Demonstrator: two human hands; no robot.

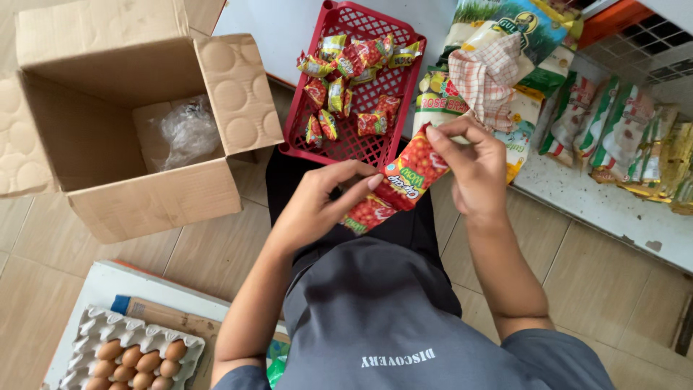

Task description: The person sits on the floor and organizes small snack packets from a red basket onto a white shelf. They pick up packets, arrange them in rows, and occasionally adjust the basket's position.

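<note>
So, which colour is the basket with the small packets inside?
The basket is red, a lattice plastic one; the head view shows it.

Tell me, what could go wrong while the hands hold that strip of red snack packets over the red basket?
The strip of packets hangs between the left hand and right hand, pinched only by fingertips, so it might slip to the tiled floor. The red basket sits tilted on the lap, so its loose packets could slide out. The egg tray lies close below the left elbow and could perhaps get bumped.
</note>
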